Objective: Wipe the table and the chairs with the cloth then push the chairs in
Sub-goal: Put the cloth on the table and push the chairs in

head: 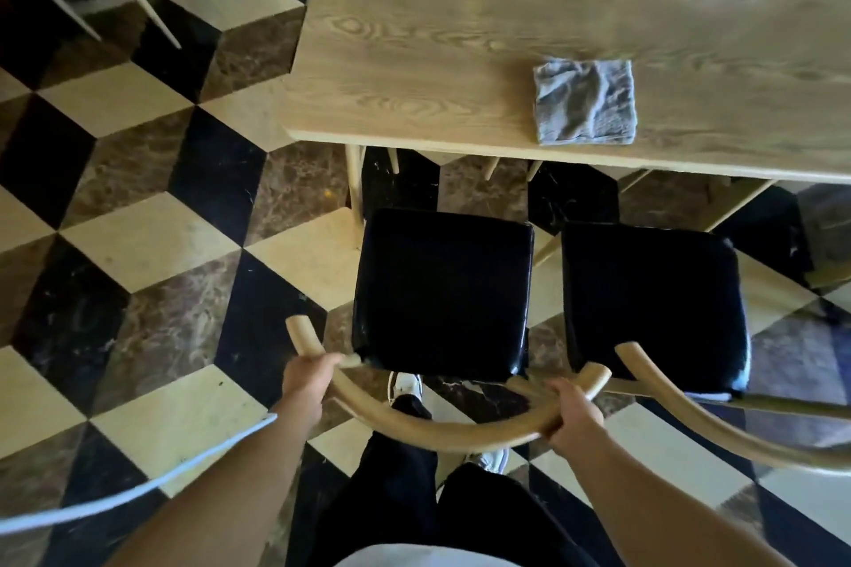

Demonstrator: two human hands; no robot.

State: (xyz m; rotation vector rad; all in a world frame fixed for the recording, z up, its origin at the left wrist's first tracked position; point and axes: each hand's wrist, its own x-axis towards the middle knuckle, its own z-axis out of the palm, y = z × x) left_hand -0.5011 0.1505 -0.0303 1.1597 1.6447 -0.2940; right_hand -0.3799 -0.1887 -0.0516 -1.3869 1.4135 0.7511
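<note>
Pale bentwood, smooth and curved, fills both our palms: the left hand [309, 378] and right hand [572, 413] are each clamped on the backrest rail [442, 430] of the near chair [442, 290]. Its glossy black cushion sits clear of the table [460, 60], so pushing in seems underway; next, we judge, a straight shove. The crumpled grey cloth [585, 100] lies by the table's near edge.

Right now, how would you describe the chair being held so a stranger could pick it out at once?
Find the long pale wooden table with the grey cloth on it. Two black-cushioned chairs stand side by side before its near edge. The held chair is the left one, beside the table leg, and both the left hand and right hand grip its curved wooden backrest.
</note>
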